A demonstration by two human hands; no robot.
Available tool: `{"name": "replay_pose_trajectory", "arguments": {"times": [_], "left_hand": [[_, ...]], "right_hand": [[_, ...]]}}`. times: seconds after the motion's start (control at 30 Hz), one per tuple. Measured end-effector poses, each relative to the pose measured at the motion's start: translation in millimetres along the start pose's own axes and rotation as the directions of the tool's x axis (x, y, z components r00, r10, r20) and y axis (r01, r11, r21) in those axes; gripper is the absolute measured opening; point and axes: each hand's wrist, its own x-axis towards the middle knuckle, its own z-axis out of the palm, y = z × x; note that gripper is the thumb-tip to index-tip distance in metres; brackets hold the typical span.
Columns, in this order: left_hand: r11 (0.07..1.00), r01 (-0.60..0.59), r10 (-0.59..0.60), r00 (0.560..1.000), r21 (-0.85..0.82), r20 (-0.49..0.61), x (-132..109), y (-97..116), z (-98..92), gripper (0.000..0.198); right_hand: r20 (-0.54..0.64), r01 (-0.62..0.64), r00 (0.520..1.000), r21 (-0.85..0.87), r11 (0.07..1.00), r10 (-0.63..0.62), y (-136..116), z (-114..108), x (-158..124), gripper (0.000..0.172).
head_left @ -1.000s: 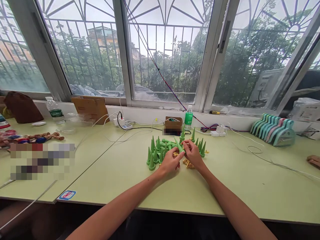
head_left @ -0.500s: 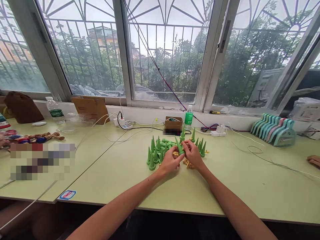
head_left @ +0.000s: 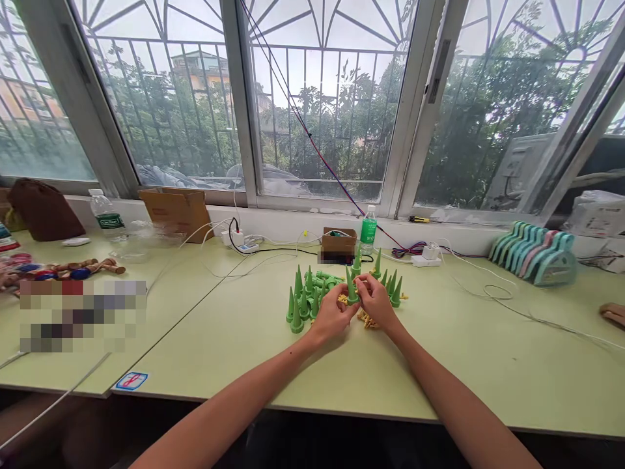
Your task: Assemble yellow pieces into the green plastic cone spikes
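A green cone [head_left: 350, 287] points up between both hands above the pale green table [head_left: 488, 371]. My left hand [head_left: 333, 316] grips its lower part with curled fingers. My right hand [head_left: 374, 299] pinches at it from the right. Several more green cones [head_left: 303, 301] stand and lie in a cluster just behind and left of my hands, and others [head_left: 393, 290] stand to the right. Small tan pieces [head_left: 366, 319] lie on the table under my hands.
On the sill side stand a green-labelled bottle [head_left: 368, 230], a small brown box [head_left: 338, 242], chargers with cables [head_left: 244, 244] and a cardboard box [head_left: 178, 210]. A rack of pastel holders [head_left: 534, 252] is at right; another person's hand [head_left: 614, 314] shows at the far right edge.
The held green cone has turned from lying slanted to standing nearly upright between my hands. My hands have stayed in place.
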Motion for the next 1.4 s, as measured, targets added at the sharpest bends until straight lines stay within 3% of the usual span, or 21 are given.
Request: {"name": "replay_pose_trajectory", "arguments": {"times": [0.2, 0.43, 0.83, 1.1, 1.4], "left_hand": [[0.999, -0.028, 0.029, 0.999, 0.040, -0.017, 1, -3, 0.9, 0.029], [0.976, -0.175, 0.180, 0.983, 0.129, -0.032, 2, -11, 2.7, 0.017], [0.966, -0.203, 0.212, 0.976, 0.161, -0.040, 3, -13, 3.9, 0.021], [0.929, -0.281, 0.293, 0.956, 0.241, -0.016, 1, -14, 3.5, 0.026], [0.927, -0.275, 0.286, 0.958, 0.253, -0.007, -1, -11, 2.7, 0.030]], "right_hand": [[0.001, -0.003, 1.000, -0.005, 1.000, 0.003, 0, 0, 0, 0.028], [0.022, -0.018, 1.000, -0.011, 1.000, 0.018, 11, 1, 0, 0.021], [0.041, -0.057, 0.998, 0.020, 0.998, 0.056, 5, 1, -1, 0.013], [0.060, -0.110, 0.993, 0.069, 0.992, 0.106, 5, 0, -2, 0.013], [0.078, -0.166, 0.985, 0.162, 0.973, 0.155, 2, 0, -1, 0.016]]}}
